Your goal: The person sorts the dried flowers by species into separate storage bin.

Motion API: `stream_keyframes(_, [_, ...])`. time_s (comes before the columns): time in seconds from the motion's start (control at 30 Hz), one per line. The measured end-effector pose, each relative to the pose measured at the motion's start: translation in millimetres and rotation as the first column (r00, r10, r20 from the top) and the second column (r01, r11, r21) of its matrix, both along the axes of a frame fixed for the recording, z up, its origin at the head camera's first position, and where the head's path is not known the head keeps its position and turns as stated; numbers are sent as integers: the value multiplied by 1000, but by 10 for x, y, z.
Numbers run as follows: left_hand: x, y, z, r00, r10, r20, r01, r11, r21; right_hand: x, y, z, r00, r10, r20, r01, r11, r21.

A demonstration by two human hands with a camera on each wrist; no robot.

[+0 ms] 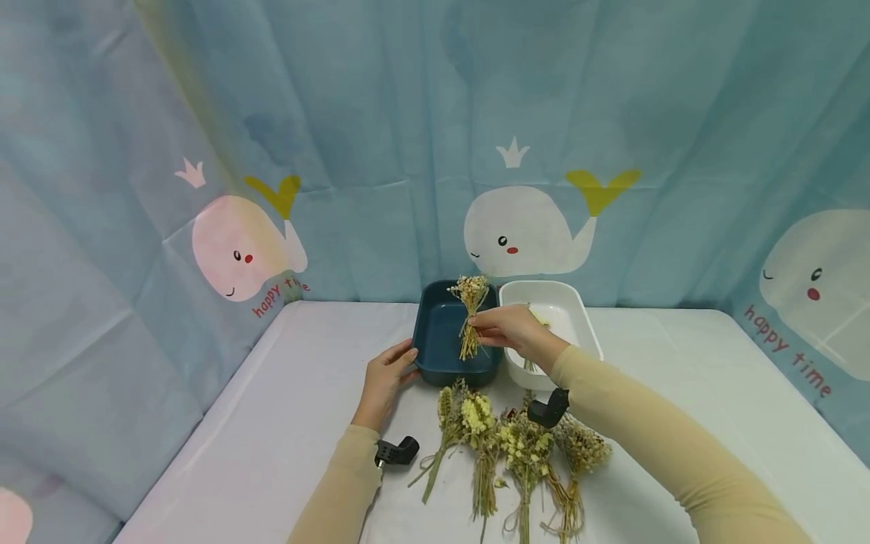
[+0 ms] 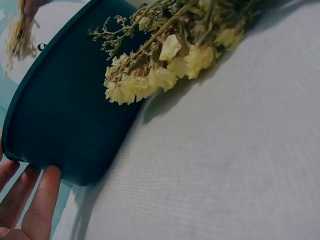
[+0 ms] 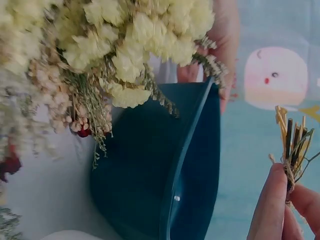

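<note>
Dried flower bunch (image 1: 470, 298): up in the air above the blue tray (image 1: 436, 325), heads up, stems down. The left wrist view puts it clear of the rim. Right hand (image 1: 513, 330) pinches it, thumb and fingers closed at the twine tie (image 3: 290, 172). We'd guess the tie gets the pinch because the stems are narrow and firm there, and the brittle heads are spared any squeeze.

Left hand (image 1: 384, 378) is at the blue tray's near left corner, fairly straight fingers touching the outer wall. Looks to us like steadying, so that a light tray doesn't slide; we can't tell how hard it presses or whether the thumb hooks the rim.

White tray (image 1: 574, 321) sits just right of the blue one, with some pale yellow flowers (image 1: 542, 320) and stems in it, partly behind the right hand, so we can't count those. Four bunches (image 1: 523, 442) lie on the white table (image 1: 680, 363) in front of the trays, heads toward the trays, stems toward the person. We read that row as laid out for easy reach.
</note>
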State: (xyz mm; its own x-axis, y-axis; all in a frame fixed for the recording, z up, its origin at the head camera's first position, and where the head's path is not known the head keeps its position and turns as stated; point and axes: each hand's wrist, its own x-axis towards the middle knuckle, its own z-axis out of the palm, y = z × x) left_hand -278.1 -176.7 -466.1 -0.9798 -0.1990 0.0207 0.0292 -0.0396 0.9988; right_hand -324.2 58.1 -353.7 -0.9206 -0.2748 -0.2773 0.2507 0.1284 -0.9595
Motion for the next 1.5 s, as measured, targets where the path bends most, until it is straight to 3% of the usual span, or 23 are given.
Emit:
stream_keyframes(0.17, [1,-16,-10,1000,9,-21,-9,1000,-11,-123,-168,-61,1000,-5,7,5,1000,19])
stream_keyframes(0.37, [2,-21,5,1000,8,19,-8,1000,1,-265,-315,-212,1000,-12,6,12,999,47])
stream_keyframes(0.77, [8,5,4,1000,-2,14,2,1000,-8,-394,-485,-490,999,-41,-17,42,998,50])
stream_keyframes(1.07, [-1,9,1,999,2,33,-2,1000,1,-413,-534,-720,1000,-17,-21,19,994,105])
stream_keyframes(1.5, [8,11,9,999,0,32,0,1000,0,-409,-557,-817,1000,-26,3,25,991,129])
